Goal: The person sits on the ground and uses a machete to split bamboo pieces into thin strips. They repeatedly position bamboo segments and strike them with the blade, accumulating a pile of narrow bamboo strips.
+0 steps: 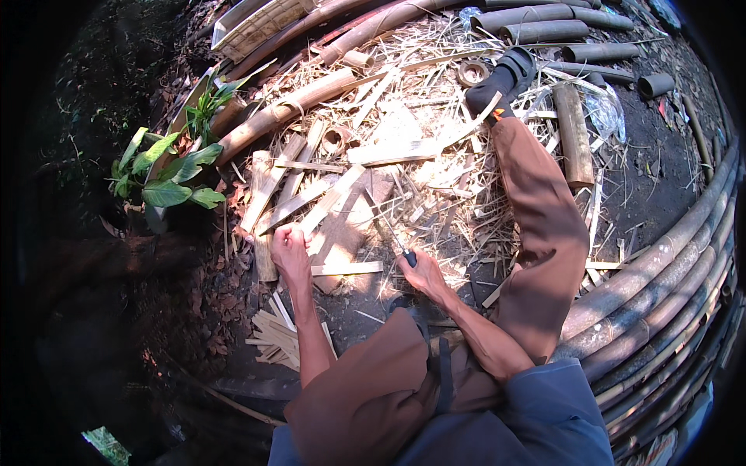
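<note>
Using the knife (386,222) well — right hand (424,272) clasping its handle (410,258) — calls for keeping the curled left hand (291,248), contents unclear, off its path.

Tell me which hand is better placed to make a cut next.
Right, most likely: the right hand grips the dark-handled knife, its blade pointing away from the body. The left hand shows no blade and sits by a pale strip.

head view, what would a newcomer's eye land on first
Sunlit pale shavings strewn across the upper middle probably catch the eye first. Near the centre, the right hand holds a dark-handled knife, blade pointing up-left. Broad green leaves stand out at the left.
</note>
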`<state>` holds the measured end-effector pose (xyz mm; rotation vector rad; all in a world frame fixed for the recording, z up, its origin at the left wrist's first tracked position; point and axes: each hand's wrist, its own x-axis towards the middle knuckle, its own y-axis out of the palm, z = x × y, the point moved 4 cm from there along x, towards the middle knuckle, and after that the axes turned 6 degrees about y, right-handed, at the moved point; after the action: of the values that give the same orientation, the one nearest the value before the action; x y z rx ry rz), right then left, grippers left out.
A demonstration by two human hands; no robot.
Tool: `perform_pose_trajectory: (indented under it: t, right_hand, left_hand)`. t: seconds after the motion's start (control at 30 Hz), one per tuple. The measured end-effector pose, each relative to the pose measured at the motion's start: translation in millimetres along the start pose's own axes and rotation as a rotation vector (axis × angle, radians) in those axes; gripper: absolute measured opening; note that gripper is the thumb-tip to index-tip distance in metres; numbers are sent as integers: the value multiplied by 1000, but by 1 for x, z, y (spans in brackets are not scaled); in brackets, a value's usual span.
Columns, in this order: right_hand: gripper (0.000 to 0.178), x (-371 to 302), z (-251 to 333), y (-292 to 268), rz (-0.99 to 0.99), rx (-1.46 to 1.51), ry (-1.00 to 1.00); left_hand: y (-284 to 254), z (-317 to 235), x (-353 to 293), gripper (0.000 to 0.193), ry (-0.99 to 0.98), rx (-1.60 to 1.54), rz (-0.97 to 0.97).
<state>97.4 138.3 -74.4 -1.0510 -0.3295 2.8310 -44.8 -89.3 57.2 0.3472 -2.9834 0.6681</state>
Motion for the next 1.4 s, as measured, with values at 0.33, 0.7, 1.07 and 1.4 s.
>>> perform_pose_trajectory:
  t: [0.33, 0.7, 1.07, 1.4]
  right_hand:
    - [35, -5, 23, -13, -157, -111, -254]
    - [43, -22, 33, 43, 117, -186, -292]
    - [42, -32, 56, 47, 218, -231, -284]
    - [45, -25, 42, 32, 190, -267, -256]
  left_hand:
    - [-4, 84, -21, 14, -318, -399, -292]
    - [1, 66, -23, 34, -174, 22, 6]
    - [5, 47, -21, 28, -297, -262, -176]
    - [15, 34, -29, 33, -148, -10, -26]
